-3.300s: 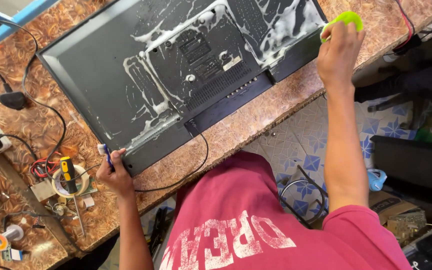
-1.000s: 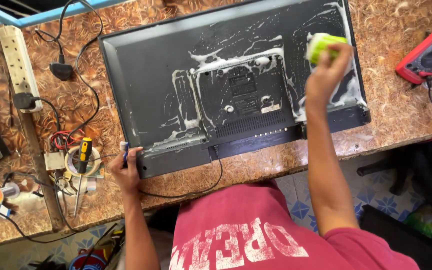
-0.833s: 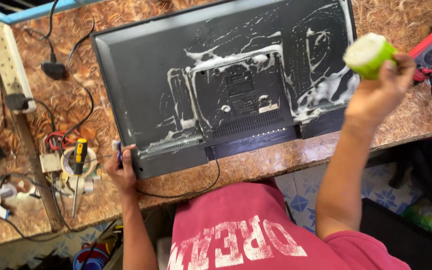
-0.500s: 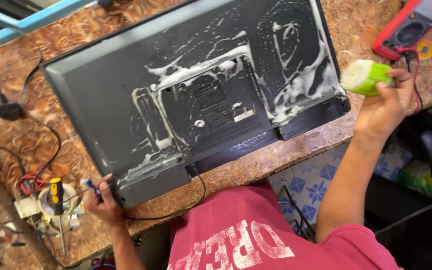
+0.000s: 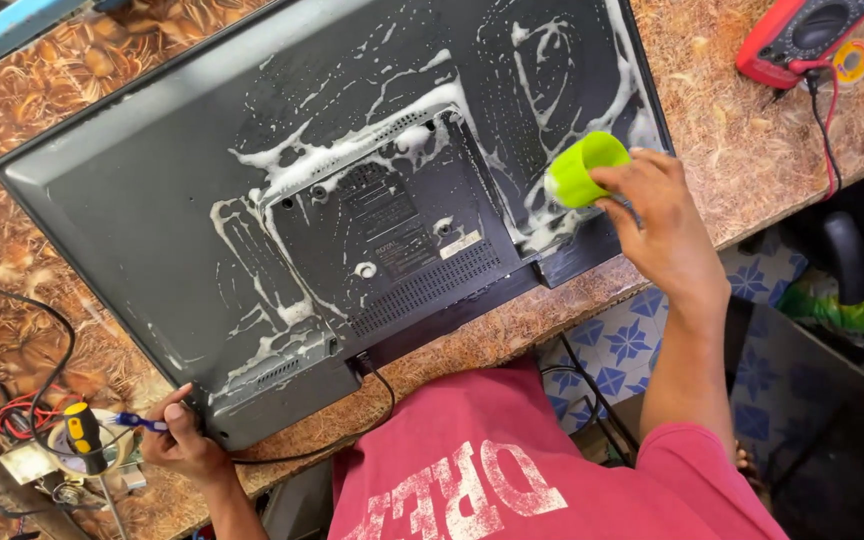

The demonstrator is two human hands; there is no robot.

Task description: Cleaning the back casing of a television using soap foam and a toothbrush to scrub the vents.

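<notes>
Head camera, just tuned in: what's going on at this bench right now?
A person in a red shirt has a flat television lying face down on a brown patterned bench, its dark back streaked with white foam. The right hand holds a green sponge against the foamy right part of the back. The left hand grips the set's lower left corner and a small blue tool.

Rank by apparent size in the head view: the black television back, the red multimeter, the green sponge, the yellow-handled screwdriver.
1. black television back
2. red multimeter, cut by the frame edge
3. green sponge
4. yellow-handled screwdriver, partly hidden, so uncertain against the sponge
</notes>
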